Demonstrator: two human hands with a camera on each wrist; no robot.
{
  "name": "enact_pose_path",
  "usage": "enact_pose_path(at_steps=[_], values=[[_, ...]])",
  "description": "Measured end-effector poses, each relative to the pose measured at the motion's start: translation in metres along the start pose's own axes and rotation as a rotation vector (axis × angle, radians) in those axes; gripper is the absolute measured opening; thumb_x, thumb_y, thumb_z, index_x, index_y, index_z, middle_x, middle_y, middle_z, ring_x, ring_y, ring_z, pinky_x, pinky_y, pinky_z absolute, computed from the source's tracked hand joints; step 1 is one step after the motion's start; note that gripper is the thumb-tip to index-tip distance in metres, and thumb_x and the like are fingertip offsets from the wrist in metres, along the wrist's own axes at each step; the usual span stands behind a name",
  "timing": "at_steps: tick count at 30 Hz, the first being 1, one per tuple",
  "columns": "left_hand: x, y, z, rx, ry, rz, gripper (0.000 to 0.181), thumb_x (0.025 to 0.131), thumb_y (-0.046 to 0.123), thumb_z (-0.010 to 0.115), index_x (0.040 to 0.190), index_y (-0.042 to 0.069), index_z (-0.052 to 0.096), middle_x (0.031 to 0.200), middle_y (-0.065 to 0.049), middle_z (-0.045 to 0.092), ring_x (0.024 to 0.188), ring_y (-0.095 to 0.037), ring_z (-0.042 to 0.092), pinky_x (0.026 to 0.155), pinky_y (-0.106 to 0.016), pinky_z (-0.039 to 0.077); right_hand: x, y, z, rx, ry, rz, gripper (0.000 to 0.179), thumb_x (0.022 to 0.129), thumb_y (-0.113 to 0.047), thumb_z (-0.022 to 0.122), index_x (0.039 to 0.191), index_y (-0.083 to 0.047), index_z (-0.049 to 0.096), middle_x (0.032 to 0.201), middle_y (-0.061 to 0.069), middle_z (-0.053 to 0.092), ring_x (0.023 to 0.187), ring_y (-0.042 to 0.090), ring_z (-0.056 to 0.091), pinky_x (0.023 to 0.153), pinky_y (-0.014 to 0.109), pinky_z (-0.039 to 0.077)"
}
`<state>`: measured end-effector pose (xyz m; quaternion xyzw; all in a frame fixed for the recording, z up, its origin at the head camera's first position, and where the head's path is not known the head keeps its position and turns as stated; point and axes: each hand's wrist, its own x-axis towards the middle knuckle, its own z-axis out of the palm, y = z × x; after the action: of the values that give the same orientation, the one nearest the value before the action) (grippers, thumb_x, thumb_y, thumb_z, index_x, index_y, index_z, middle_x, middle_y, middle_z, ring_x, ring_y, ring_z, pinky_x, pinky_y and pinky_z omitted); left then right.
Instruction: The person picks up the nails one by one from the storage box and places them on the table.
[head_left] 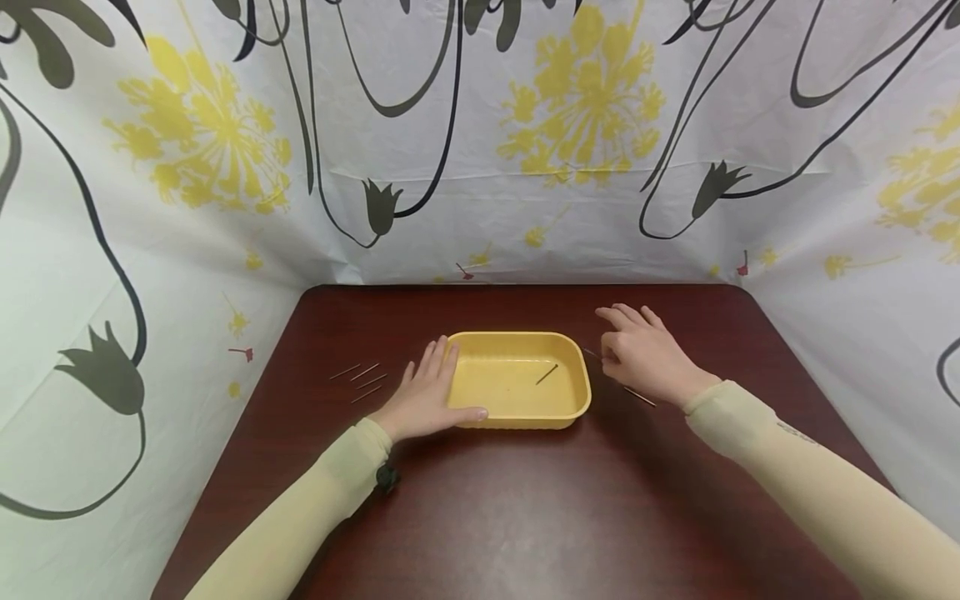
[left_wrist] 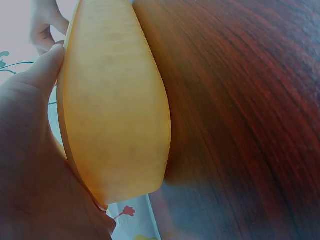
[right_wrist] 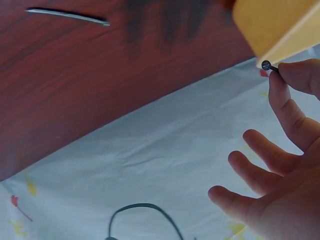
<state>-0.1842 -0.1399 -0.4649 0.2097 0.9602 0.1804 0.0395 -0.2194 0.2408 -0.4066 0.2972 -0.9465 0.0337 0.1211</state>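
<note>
A yellow plastic tray [head_left: 517, 422] sits mid-table with one nail [head_left: 547, 374] inside it. My left hand [head_left: 420, 402] rests along its left end, fingers straight over the rim and thumb on the front edge; the left wrist view shows the thumb [left_wrist: 49, 62] against the rim. Just off the tray's right end, my right hand [head_left: 647, 354] pinches a nail [right_wrist: 266, 65] between thumb and index finger, its flat head showing, the other fingers spread. Below that hand another nail [head_left: 640, 397] lies on the table.
Several nails [head_left: 371, 382] lie on the dark red table [head_left: 480, 508] left of the tray. A patterned white cloth [head_left: 450, 242] rises behind the table's far edge and along both sides.
</note>
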Motion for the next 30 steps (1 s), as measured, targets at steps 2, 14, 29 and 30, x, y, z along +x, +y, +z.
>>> enact_pose_path(at_steps=[2, 14, 29, 30], values=[[0.0, 0.0, 0.001, -0.005, 0.0, 0.001, 0.126, 0.077, 0.088, 0.052, 0.163, 0.01, 0.002, 0.168, -0.009, -0.01, 0.153, -0.031, -0.003, 0.114, -0.066, 0.014, -0.005, 0.004, 0.002, -0.003, -0.011, 0.015, 0.026, 0.076, -0.012, 0.073, 0.062, -0.026, 0.057, 0.145, 0.018, 0.05, 0.138, 0.044, 0.038, 0.108, 0.071, 0.023], [0.001, 0.0, 0.0, -0.008, -0.004, -0.012, 0.125, 0.078, 0.084, 0.057, 0.163, 0.011, 0.002, 0.168, -0.01, -0.008, 0.153, -0.029, -0.004, 0.114, -0.066, 0.014, -0.035, 0.022, 0.018, -0.018, -0.04, 0.029, 0.028, 0.074, -0.009, 0.075, 0.06, -0.024, 0.056, 0.14, 0.02, 0.053, 0.132, 0.043, 0.042, 0.102, 0.075, 0.025], [0.001, 0.001, 0.0, 0.006, -0.018, -0.022, 0.124, 0.078, 0.085, 0.055, 0.163, 0.012, 0.001, 0.168, -0.009, -0.01, 0.153, -0.027, -0.005, 0.115, -0.064, 0.014, -0.053, 0.023, 0.04, -0.019, -0.093, 0.048, 0.031, 0.073, -0.009, 0.074, 0.056, -0.025, 0.053, 0.135, 0.021, 0.057, 0.128, 0.043, 0.047, 0.1, 0.076, 0.027], [0.001, 0.001, 0.0, 0.004, -0.017, -0.022, 0.124, 0.079, 0.084, 0.056, 0.163, 0.011, 0.002, 0.168, -0.009, -0.01, 0.153, -0.028, -0.005, 0.115, -0.064, 0.014, -0.054, 0.023, 0.042, -0.021, -0.096, 0.047, 0.031, 0.074, -0.009, 0.073, 0.056, -0.025, 0.053, 0.135, 0.021, 0.058, 0.127, 0.042, 0.048, 0.1, 0.076, 0.027]])
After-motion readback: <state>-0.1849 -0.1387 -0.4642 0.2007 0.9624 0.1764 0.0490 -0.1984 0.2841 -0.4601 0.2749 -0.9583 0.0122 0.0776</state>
